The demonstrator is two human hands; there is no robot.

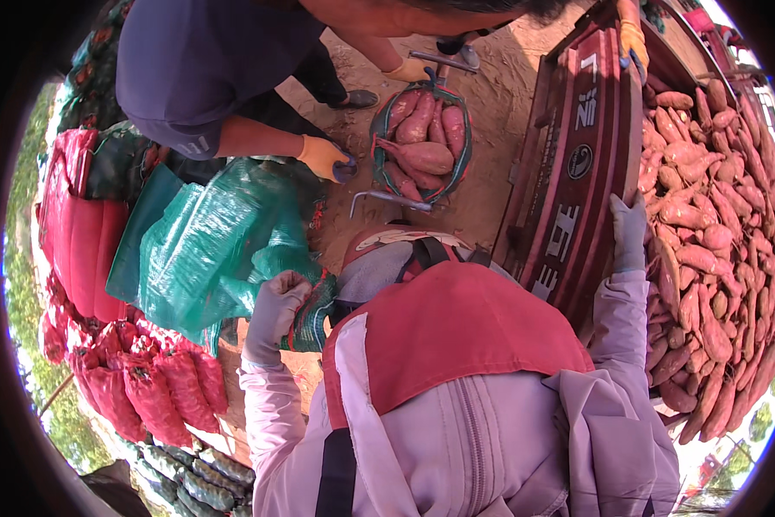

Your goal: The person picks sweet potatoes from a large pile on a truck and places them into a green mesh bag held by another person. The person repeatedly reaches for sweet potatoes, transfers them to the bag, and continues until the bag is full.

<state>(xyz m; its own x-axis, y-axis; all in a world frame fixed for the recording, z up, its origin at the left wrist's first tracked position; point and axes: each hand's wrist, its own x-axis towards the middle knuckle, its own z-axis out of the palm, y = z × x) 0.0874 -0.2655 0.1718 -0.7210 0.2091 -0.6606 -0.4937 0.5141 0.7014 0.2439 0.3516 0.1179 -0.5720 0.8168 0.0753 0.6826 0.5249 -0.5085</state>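
Note:
My left hand, in a light work glove, is closed on the gathered edge of a green mesh sack. My right hand, gloved too, rests on the top edge of the dark red metal side panel of a truck bed. Beyond that panel lies a large heap of sweet potatoes. In front of me, an open mesh sack full of large sweet potatoes stands between metal handles. A loose green woven sack lies spread out to the left.
Across from me a person in yellow gloves leans over, one hand at the filled sack's rim. Another yellow-gloved hand grips the panel's far end. Filled red mesh sacks stand at left, green ones at lower left.

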